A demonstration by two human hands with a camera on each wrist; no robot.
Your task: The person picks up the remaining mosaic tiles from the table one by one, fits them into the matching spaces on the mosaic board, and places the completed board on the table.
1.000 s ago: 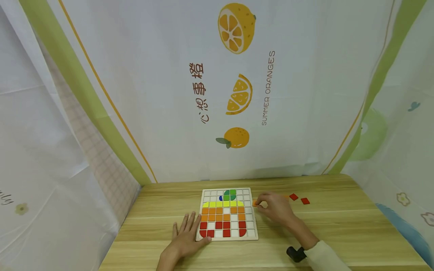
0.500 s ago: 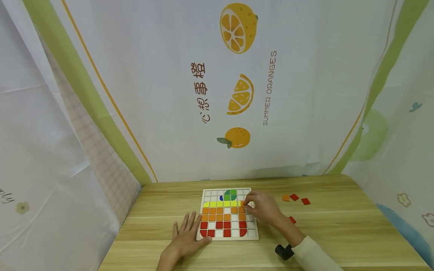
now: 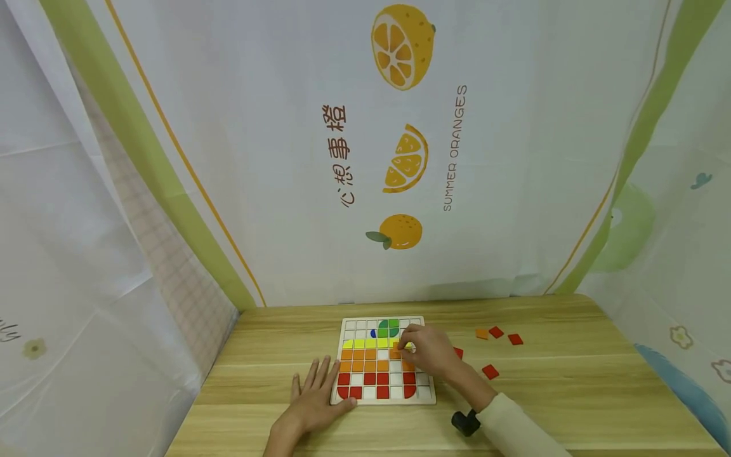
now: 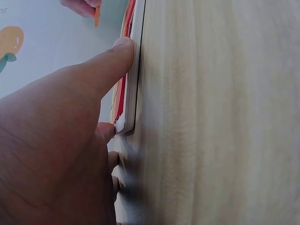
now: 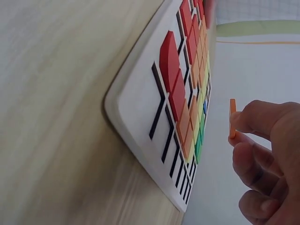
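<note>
A grid board (image 3: 424, 374) with a pale frame lies on the table, several cells filled with green, yellow, orange and red tiles and others showing white. My right hand (image 3: 435, 353) pinches an orange square tile (image 5: 232, 118) between thumb and index finger, above the upper right part of the board. In the right wrist view the tile is held on edge, apart from the board. At the board's left side rests my left hand (image 3: 313, 404), fingers spread on the table. Its thumb (image 4: 123, 44) lies along the near edge of the board in the left wrist view.
Right of the board lie a loose orange tile (image 3: 482, 333) and several red tiles, one of them a red tile (image 3: 490, 372) nearer the right forearm. A black device (image 3: 466, 423) sits at the right wrist. Behind the wooden table (image 3: 274, 330) hangs a printed white curtain (image 3: 285, 254).
My right hand has moved left with the orange tile, from beside the board's right edge to over its cells. Red tiles once hidden by that arm now show. My left hand stays put.
</note>
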